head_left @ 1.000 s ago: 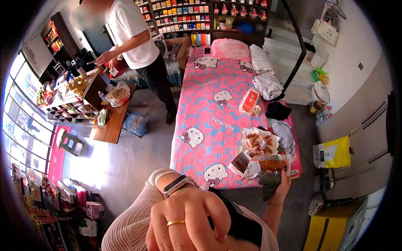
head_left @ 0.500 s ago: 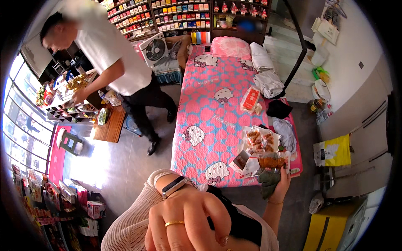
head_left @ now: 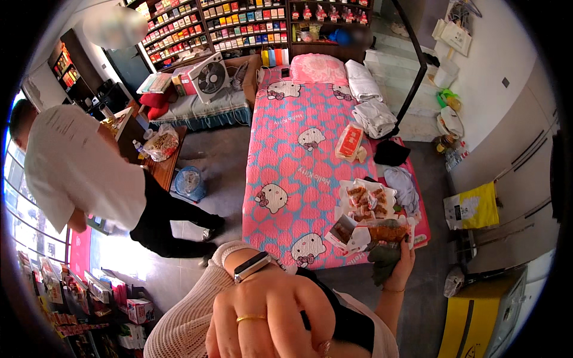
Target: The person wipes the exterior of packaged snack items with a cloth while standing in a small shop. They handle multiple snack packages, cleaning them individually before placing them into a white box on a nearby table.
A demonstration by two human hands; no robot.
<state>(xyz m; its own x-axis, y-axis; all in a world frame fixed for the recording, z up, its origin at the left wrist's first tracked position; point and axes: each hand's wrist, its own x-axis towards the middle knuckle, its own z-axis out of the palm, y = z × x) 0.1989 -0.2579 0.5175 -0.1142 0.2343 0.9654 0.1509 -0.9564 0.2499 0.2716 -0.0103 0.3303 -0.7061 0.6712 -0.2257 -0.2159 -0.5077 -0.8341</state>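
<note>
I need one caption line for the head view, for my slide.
Right hand holds a dark cloth at the foot of a pink cartoon-cat bed; left hand, ringed, fills the foreground.

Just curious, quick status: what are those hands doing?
Left hand raised close, empty. Right hand grips dark cloth at bed corner. Food packets beside it.

Left of the bed (head_left: 298, 149), open floor is blocked by a bending person (head_left: 77, 173); food packets (head_left: 367, 206) crowd its near right corner.
</note>
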